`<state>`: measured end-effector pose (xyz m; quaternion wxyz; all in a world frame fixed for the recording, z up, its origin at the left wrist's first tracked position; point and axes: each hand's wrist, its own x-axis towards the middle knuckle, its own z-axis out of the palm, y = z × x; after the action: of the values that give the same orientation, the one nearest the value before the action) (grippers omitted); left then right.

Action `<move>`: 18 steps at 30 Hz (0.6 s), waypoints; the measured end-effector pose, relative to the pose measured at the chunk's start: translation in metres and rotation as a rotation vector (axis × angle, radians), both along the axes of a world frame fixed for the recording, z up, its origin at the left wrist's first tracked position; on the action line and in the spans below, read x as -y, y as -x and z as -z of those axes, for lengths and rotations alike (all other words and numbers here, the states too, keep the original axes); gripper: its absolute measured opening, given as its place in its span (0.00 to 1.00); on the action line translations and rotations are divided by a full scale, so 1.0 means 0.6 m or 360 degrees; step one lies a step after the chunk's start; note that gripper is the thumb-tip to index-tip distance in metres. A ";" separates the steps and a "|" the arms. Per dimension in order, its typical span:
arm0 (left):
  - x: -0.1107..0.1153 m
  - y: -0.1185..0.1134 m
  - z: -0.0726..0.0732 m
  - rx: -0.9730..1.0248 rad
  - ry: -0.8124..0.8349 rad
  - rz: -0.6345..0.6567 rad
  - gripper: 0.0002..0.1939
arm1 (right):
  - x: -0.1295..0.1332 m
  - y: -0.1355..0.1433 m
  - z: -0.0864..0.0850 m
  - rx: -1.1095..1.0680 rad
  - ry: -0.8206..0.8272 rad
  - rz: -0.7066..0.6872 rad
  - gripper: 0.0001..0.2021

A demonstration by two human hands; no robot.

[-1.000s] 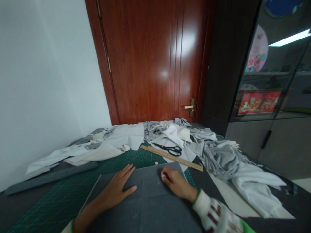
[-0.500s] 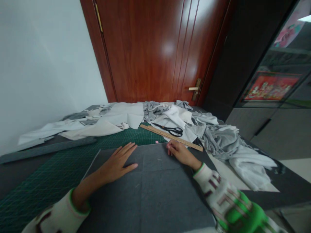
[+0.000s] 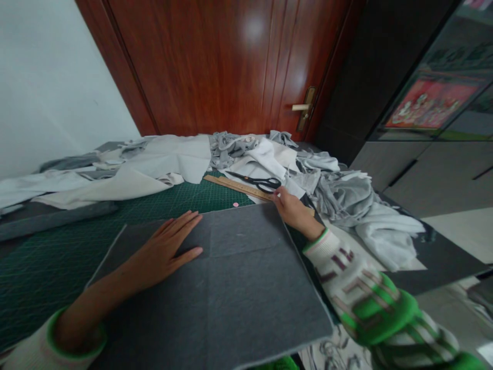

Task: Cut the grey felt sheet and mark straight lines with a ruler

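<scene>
At the bench, left to right: my left hand (image 3: 165,252) lies flat, fingers spread and gripping nothing, palm down on the large dark grey felt sheet (image 3: 231,288) that covers the near part of the green gridded cutting mat (image 3: 46,257). The sheet lies square in front of me, its near corner overhanging the table edge. It looks light and soft yet stiff enough to keep a straight edge, faint fold lines crossing it; I judge it would slide easily on the mat, so a flat palm or a pinch at a corner or edge is the place to take it. A small pink dot (image 3: 235,204) sits on the mat just past the sheet's far edge. My right hand (image 3: 293,211), in a white-and-green patterned sleeve, rests at the sheet's far right corner, its fingertips touching the long wooden ruler (image 3: 239,187); whether they pinch it I cannot tell. Black-handled scissors (image 3: 259,181) lie just beyond the ruler on a heap of white and grey fabric offcuts (image 3: 346,205). No boxes, trays or other containers show anywhere on the table.
</scene>
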<state>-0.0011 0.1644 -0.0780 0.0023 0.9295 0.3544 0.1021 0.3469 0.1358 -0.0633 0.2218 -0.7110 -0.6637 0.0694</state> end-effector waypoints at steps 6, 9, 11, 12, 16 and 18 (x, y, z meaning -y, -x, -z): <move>0.001 0.000 -0.003 -0.0032 0.0048 -0.0029 0.37 | -0.001 -0.013 -0.010 0.0308 0.0189 0.0232 0.13; 0.003 -0.001 -0.006 -0.0060 0.0091 -0.0054 0.37 | -0.002 -0.020 -0.013 0.0340 0.0212 0.0232 0.12; 0.004 -0.002 -0.007 -0.0068 0.0112 -0.0065 0.36 | -0.005 -0.027 -0.014 0.0330 0.0218 0.0227 0.11; 0.004 -0.002 -0.008 -0.0063 0.0114 -0.0068 0.36 | -0.006 -0.031 -0.015 0.0319 0.0220 0.0225 0.10; 0.009 -0.002 -0.010 0.0018 0.0089 -0.0045 0.34 | -0.009 -0.043 -0.017 0.0259 0.0228 0.0218 0.10; 0.014 -0.004 -0.012 0.0061 0.0089 -0.0030 0.34 | -0.007 -0.045 -0.018 0.0220 0.0228 0.0192 0.08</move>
<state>0.0011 0.1563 -0.0706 0.0342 0.9235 0.3659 0.1099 0.3740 0.1401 -0.0526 0.1278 -0.7667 -0.6268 0.0539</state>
